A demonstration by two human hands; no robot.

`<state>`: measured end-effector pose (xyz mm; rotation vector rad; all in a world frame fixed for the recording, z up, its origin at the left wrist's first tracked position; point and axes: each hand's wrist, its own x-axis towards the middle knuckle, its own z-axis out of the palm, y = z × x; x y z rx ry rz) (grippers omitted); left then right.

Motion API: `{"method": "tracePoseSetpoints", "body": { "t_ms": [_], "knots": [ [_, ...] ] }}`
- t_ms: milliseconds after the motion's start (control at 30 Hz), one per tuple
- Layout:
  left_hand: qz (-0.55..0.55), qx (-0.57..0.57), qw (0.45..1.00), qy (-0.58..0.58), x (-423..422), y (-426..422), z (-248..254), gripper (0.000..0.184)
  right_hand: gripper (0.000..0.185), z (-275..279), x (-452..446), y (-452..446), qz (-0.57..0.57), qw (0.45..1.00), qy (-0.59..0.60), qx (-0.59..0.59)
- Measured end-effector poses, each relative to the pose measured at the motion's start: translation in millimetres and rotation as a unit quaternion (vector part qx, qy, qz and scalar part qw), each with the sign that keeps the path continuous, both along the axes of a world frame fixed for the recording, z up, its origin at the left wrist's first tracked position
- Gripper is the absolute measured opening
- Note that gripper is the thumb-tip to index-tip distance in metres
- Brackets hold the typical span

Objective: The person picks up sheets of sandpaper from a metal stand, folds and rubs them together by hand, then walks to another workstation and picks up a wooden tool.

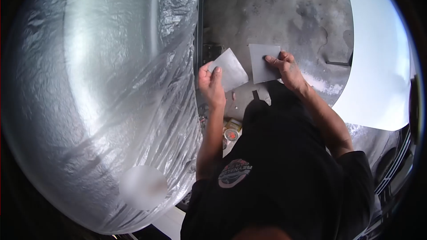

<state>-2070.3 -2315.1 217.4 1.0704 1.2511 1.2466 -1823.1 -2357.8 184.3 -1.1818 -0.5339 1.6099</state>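
My left hand (212, 82) pinches a light grey sheet of sandpaper (231, 72) by its left edge, thumb on top. The sheet is tilted and its surface looks dusty white in patches. A second, darker grey sheet of sandpaper (261, 69) is in my right hand (287, 69), gripped at its right side between thumb and fingers. Both sheets are held up in front of my body over the concrete floor. A narrow gap separates them. The fingers behind each sheet are partly hidden.
Crinkled clear plastic film (133, 106) drapes a large silvery curved surface on my left. A smooth white panel (378, 53) stands at right. Below my left forearm, a round tin (231, 134) and a yellow item (234, 124) sit low down, on the concrete floor (284, 9) side.
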Motion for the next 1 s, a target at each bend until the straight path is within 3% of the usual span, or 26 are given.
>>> {"method": "tracePoseSetpoints", "body": {
  "t_ms": [133,267,367,567,733,867,900,1000],
  "knots": [
    [-0.058,0.049,0.996,0.041,14.5,112.9,19.2,0.027,0.035,36.2,12.7,84.7,-0.008,1.000,0.015,0.019],
    [-0.096,0.049,0.994,0.026,44.9,215.4,14.9,0.029,0.039,14.5,26.4,161.9,-0.086,0.988,0.126,0.009],
    [-0.127,0.045,0.991,0.004,67.7,302.4,10.1,0.030,0.041,-18.9,42.6,224.6,-0.114,0.988,0.094,0.033],
    [-0.167,0.038,0.985,-0.031,108.1,476.8,5.1,0.037,0.039,3.2,82.4,377.0,-0.160,0.978,0.120,0.056],
    [-0.232,-0.006,0.972,-0.020,185.6,605.7,36.0,0.047,0.030,18.8,133.6,489.6,-0.216,0.965,0.133,0.067],
    [-0.271,0.004,0.962,-0.039,248.5,701.2,32.5,0.043,0.029,16.2,180.7,565.2,-0.290,0.940,0.173,0.044],
    [-0.273,0.004,0.961,-0.034,261.1,726.8,23.7,0.032,0.030,12.0,194.0,584.6,-0.300,0.932,0.201,0.039],
    [-0.271,-0.010,0.961,-0.048,308.5,786.2,1.7,0.025,0.030,-3.5,247.8,642.5,-0.316,0.920,0.224,0.058]
  ]
}}
